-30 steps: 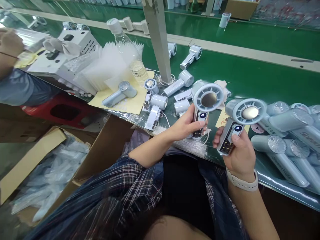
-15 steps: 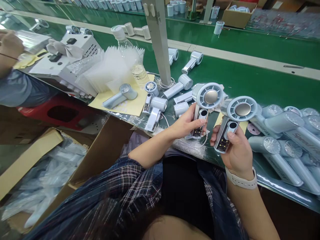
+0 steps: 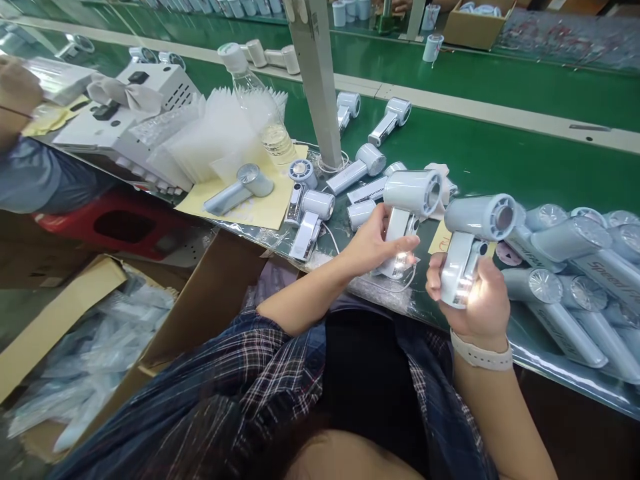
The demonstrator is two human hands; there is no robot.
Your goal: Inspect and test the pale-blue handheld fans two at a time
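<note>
My left hand point(image 3: 383, 243) is closed round the handle of a light blue handheld fan point(image 3: 411, 191), held upright above the bench edge. Another fan of the same kind point(image 3: 473, 217) stands upright in my right hand point(image 3: 485, 300), its handle gripped between fingers and palm. Both fan heads face to the right. Lights glow low on both handles, brightest beside my right thumb. A white cable point(image 3: 400, 289) loops below the left fan; where it ends is hidden by my hand.
Wrapped fans point(image 3: 565, 310) are piled at the right. Several loose fans point(image 3: 353, 170) lie by a metal post point(image 3: 320, 87). A bottle point(image 3: 277, 137) stands beside plastic sleeves point(image 3: 215, 133). A carton point(image 3: 195, 300) of bags sits below left. Another person's arm point(image 3: 35, 167) is at far left.
Both fans have turned in my hands, their front grilles swinging from facing me to facing right. The lights on the handles have come on.
</note>
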